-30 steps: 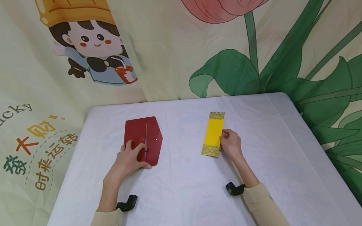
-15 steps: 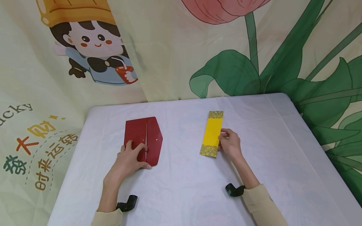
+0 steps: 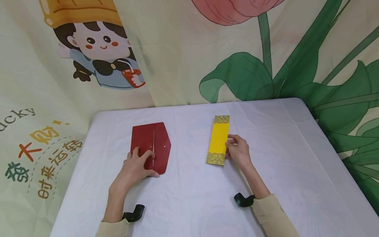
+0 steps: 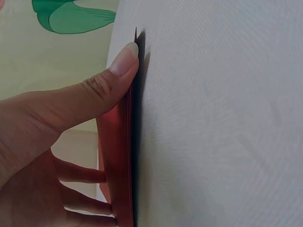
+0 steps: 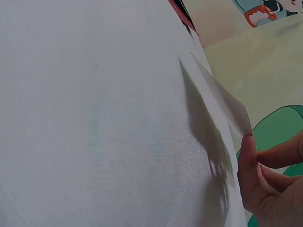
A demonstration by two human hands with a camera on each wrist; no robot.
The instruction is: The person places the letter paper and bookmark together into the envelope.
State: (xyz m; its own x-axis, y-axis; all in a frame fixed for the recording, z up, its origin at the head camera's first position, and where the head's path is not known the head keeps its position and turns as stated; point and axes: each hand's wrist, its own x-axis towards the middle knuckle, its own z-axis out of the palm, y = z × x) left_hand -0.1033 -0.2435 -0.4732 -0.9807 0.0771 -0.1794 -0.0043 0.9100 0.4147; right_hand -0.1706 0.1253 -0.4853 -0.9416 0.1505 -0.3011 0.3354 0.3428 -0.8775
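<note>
On the left of the table lies a dark red envelope (image 3: pixel 143 136) with its pointed flap spread to the right and a slit beside it. My left hand (image 3: pixel 135 169) rests on its near part. In the left wrist view the thumb presses at the envelope's edge while other fingers touch its red surface (image 4: pixel 118 146). My right hand (image 3: pixel 239 152) pinches the right edge of a yellow paper strip (image 3: pixel 218 140) with patterned gold-and-dark bands at both ends. The right wrist view shows the strip's pale underside (image 5: pixel 227 101) raised above the cloth, its shadow below.
A white cloth covers the table (image 3: pixel 189 204). Behind it hangs a printed curtain (image 3: pixel 174 65) with a cartoon figure, leaves and lettering. Black wrist devices (image 3: pixel 134 213) sit by both sleeves. The table's back edge lies a little beyond the envelope and strip.
My right hand has moved slightly left, carrying the yellow strip toward the red envelope. The left hand and the envelope keep their places on the table.
</note>
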